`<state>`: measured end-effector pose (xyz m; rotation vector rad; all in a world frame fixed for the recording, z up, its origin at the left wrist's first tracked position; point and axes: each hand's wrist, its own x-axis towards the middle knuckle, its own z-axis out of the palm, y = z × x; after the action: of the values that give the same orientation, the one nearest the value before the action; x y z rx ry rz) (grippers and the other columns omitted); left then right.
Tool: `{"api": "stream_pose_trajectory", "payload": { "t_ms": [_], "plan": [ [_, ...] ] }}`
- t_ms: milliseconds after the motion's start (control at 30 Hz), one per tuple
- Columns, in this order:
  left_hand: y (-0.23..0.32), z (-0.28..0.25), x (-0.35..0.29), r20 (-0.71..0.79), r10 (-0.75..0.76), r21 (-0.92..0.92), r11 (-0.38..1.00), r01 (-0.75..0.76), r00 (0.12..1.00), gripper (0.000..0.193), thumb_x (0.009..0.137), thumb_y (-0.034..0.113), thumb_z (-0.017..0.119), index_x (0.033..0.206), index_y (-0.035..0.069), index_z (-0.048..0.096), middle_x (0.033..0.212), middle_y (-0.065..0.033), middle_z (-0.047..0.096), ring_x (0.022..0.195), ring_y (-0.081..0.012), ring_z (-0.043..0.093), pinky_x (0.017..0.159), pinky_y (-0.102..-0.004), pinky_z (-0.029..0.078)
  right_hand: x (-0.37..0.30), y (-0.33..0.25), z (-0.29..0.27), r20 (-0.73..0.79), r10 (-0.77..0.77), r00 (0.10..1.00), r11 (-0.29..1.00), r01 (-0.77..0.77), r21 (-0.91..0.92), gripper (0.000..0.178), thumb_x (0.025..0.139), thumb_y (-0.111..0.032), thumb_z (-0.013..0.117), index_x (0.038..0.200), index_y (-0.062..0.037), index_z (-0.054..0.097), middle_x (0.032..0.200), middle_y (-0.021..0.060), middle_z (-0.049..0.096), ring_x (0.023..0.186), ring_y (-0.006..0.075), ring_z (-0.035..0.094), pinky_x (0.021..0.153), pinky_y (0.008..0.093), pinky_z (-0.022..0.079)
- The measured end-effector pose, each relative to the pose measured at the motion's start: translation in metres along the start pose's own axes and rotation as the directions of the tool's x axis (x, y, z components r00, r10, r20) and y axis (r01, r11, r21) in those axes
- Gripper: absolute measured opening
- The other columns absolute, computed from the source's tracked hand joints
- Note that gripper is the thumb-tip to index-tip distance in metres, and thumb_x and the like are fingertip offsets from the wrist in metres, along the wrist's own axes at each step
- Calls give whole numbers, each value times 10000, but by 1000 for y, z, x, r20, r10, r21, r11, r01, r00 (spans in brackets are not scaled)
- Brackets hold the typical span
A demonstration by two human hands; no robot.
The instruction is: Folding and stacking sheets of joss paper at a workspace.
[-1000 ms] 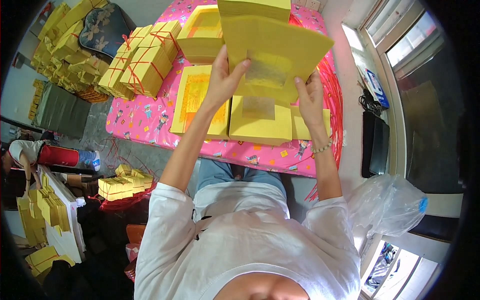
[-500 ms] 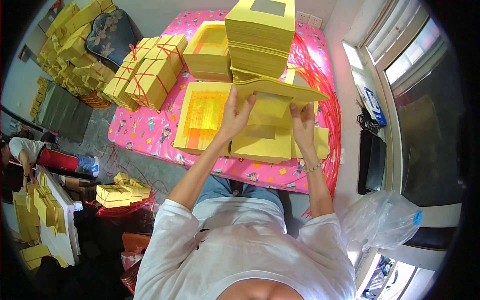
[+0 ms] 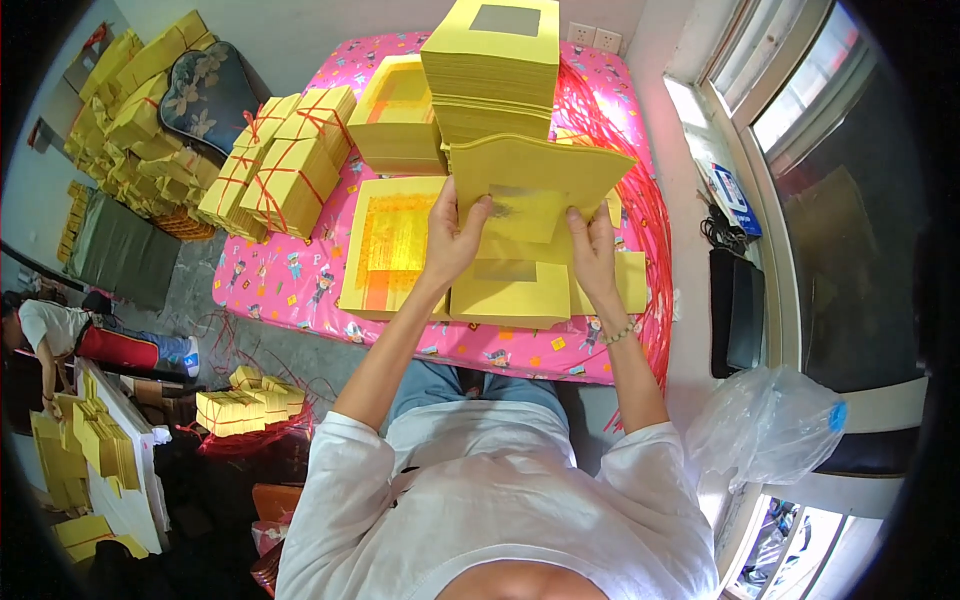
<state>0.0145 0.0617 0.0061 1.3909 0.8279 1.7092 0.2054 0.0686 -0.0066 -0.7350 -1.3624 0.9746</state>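
The desk (image 3: 268, 278), under a pink cover printed with cartoon figures, spreads in front of the standing person. The window (image 3: 860, 250) fills much of the right side. At the far left, a heap of yellow bundles (image 3: 145, 120) rises beside a dark, flower-patterned chair back (image 3: 210, 95); below it another person (image 3: 55, 330) bends toward more yellow stacks. A tall yellow stack (image 3: 490, 98), topped with a grey rectangle, stands at the back of the desk, and red-tied bundles (image 3: 300, 170) lie to its left. A clear plastic bag (image 3: 760, 425) bulges at the lower right. Red strands (image 3: 656, 280) run along the desk's right edge. Two low stacks sit side by side near the front edge: an orange-patched stack (image 3: 395, 250) and a plain yellow stack (image 3: 510, 303). The yellow paper (image 3: 530, 165), one sheet or several, is held up above the plain yellow stack, before the tall one, its top edge wavy and a greyish patch on its face. Both hands are clamped on it, apart from each other: the left hand (image 3: 457, 235) at its left edge, the right hand (image 3: 594, 250) at its right, thumbs toward the person. A beaded bracelet (image 3: 618, 336) circles the right wrist.
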Motion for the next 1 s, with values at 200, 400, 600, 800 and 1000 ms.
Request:
{"api": "stream_pose_trajectory", "payload": {
  "t_ms": [200,400,600,800,1000],
  "plan": [
    [19,-15,8,121,-224,-59,971,232,967,303,881,50,622,1174,15,555,1023,4,593,947,-84,534,858,-245,427,9,-22,-7,59,3,998,999,-1,-39,299,982,-69,490,1265,23,459,1190,77,560,1122,117,497,972,265,381],
    [47,-17,9,148,-506,-29,856,515,850,449,802,114,717,1207,14,550,1079,-62,615,977,-139,583,853,-282,463,-4,-47,-6,166,186,968,980,-195,39,273,977,-58,491,1237,23,476,1132,50,579,1034,89,537,913,249,431],
    [53,-34,1,76,-672,-159,721,675,736,454,811,124,710,1217,11,543,1098,-85,626,982,-177,612,851,-310,498,-11,-79,-25,224,399,889,894,-432,122,332,970,-45,494,1301,-40,471,1162,78,554,1031,116,575,891,275,466],
    [44,-29,-13,178,-777,-327,532,781,604,368,801,93,711,1126,-16,576,991,-105,659,889,-191,665,775,-332,570,-23,-68,-31,375,83,923,963,22,-267,386,880,25,581,1246,-92,542,1279,110,442,1170,204,512,936,303,472],
    [44,-6,-35,179,-769,-358,530,769,613,382,843,135,690,1171,8,540,996,-96,631,809,-214,656,746,-344,574,-21,-56,-36,393,0,919,951,121,-283,424,820,32,664,1220,-79,576,1253,77,468,1190,214,495,950,297,478]
  ]
}}
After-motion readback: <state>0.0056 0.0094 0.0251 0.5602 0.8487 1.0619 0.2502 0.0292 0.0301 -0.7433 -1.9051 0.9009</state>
